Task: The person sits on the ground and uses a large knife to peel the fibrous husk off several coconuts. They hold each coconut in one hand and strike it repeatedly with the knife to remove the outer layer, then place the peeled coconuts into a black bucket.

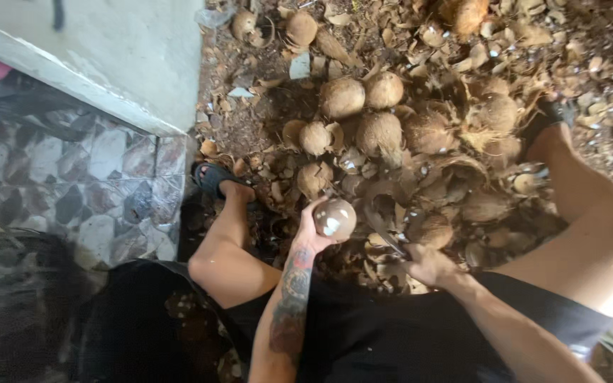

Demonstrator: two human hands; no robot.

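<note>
Left hand (311,237) is up just below the middle of the frame, fingers wrapped round a coconut (334,218), holding it clear of the ground with a pale chipped patch facing the camera. Right hand (428,266), a little to the right and lower, is closed on the handle of a curved knife (384,230), whose blade arcs up toward the nut; whether the edge touches the shell I cannot tell. So both hands are clamped, one on the nut, one on the tool, set apart with the blade between them.

By the look of it, this is the trimming stage: the nut is mostly bare and round, with husk fibre gone from the visible face. The next stroke calls for a firm hold and the blade angled away from the holding fingers.

Spreading outward, a pile of husked coconuts (381,131) sits in the upper middle, ringed by torn husk scraps (462,42) across the upper right. The person's knees flank the hands, a sandalled foot (213,176) at centre left. Patterned floor tiles (94,163) fill the left side.
</note>
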